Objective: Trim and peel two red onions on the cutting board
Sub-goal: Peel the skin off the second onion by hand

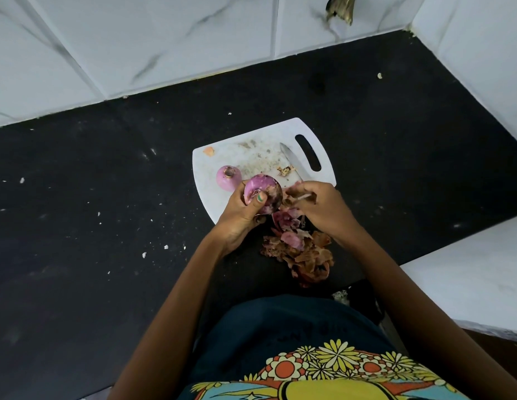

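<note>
A pile of peelings [299, 249] is seen at lower centre, on the black counter [92, 197] below the white cutting board [251, 145].

At centre left a peeled onion [228, 178] is stood on the board; beside it a second onion [263, 196] is gripped by the left hand [240, 215], a strip of skin [302, 196] is pinched by the right hand [320, 206], and a knife [293, 161] is laid at the board's right.

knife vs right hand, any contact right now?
Cannot tell. In the head view the knife lies on the cutting board, its near end hidden behind the right hand, which pinches a strip of onion skin, not the knife.
</note>
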### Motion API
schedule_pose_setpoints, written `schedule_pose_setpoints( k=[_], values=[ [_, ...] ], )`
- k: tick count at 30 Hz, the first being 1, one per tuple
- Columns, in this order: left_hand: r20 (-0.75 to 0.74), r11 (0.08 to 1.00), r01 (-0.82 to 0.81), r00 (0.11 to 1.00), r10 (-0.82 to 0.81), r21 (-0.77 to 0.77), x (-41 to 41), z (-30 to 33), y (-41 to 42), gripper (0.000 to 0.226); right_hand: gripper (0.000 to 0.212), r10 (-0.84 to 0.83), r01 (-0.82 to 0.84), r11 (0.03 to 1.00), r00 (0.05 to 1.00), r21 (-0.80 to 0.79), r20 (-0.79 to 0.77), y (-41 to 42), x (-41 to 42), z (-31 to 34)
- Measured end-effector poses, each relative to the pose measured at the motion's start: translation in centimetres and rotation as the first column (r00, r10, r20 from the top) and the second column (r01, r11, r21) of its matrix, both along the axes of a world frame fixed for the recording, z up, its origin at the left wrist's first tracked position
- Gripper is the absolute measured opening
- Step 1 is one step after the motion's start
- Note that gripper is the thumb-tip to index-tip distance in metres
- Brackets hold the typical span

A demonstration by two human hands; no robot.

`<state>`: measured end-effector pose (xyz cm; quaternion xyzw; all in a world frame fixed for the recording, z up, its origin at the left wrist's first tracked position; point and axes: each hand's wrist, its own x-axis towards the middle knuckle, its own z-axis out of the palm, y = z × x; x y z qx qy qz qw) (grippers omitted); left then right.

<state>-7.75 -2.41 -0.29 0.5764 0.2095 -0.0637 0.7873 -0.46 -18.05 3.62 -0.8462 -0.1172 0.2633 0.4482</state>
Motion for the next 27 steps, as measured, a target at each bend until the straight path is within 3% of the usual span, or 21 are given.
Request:
schedule_pose_setpoints(
  k=[2,4,6,9,16,27],
  values=[
    [0.004,0.999,-0.003,1.000,0.003,0.043,-0.1,0.0,-0.1,0.120,0.021,-0.036,0.076,0.976,0.981,0.206,-0.192,0.6,-0.4,1.2],
    [0.020,0.998,0.005,1.000,-0.006,0.065,-0.2,0.0,-0.1,0.128,0.028,-0.051,0.131,0.945,0.964,0.299,-0.260,1.0,-0.7,1.9],
    [0.039,0.998,0.004,0.999,-0.006,0.060,-0.2,0.0,0.0,0.124,0.034,-0.080,0.153,0.939,0.968,0.307,-0.237,1.3,-0.9,2.0],
    [0.051,0.999,0.005,0.999,-0.008,0.054,-0.2,-0.1,0.0,0.107,0.022,-0.134,0.220,0.921,0.953,0.321,-0.270,1.7,-1.1,2.1],
    [0.053,0.999,-0.010,0.999,0.008,0.033,-0.1,-0.2,-0.3,0.114,0.017,-0.163,0.245,0.916,0.951,0.317,-0.265,1.9,-1.2,2.2],
    [0.044,1.000,0.000,0.999,0.000,0.015,-0.1,-0.4,-0.7,0.101,0.020,-0.188,0.226,0.944,0.967,0.238,-0.173,1.8,-1.0,1.7]
  ],
)
